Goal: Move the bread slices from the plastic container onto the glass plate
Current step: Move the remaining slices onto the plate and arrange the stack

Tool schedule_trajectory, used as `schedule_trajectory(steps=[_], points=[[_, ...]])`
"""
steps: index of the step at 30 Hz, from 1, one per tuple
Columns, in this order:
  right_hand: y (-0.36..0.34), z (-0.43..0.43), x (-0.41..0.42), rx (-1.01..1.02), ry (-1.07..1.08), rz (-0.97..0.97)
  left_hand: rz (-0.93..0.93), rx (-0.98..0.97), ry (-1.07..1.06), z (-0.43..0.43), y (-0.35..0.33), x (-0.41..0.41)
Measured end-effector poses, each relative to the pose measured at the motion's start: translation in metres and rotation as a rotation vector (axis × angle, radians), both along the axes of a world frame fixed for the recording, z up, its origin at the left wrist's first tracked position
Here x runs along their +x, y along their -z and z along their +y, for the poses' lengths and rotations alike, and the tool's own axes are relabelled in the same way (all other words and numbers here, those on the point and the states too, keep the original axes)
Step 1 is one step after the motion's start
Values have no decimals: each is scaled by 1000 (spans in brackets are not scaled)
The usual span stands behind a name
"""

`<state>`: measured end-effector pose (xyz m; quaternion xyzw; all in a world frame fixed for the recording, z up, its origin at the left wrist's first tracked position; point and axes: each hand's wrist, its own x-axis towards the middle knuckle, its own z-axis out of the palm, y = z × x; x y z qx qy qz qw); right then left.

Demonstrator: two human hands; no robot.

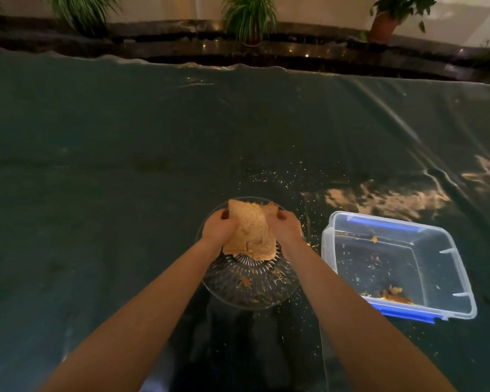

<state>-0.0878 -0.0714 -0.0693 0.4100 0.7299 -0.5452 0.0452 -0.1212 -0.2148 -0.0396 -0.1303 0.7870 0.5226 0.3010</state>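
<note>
Tan bread slices (249, 230) are held together as a stack over the far half of the round ribbed glass plate (249, 290). My left hand (218, 229) grips the stack's left side and my right hand (285, 226) grips its right side. The stack's near edge touches or hangs just above the plate; I cannot tell which. To the right stands the clear plastic container (337, 250) with blue clips. It holds only crumbs and a small broken bread piece (395, 295) in its near corner.
A dark shiny plastic sheet (125, 165) covers the table, with crumbs scattered around the plate and container. Beyond its far edge runs a dark ledge (309, 49) with several potted plants.
</note>
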Motion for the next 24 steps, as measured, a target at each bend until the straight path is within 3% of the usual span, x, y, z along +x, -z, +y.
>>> schedule_trajectory(steps=[7,17,24], points=[[1,-4,6,-140,18,-20,-13,-12,-33,7,4,-3],[-3,-14,18,99,-17,131,275,-94,-67,15,8,10],[-11,-21,41,153,-6,197,291,-58,-49,6,-1,34]])
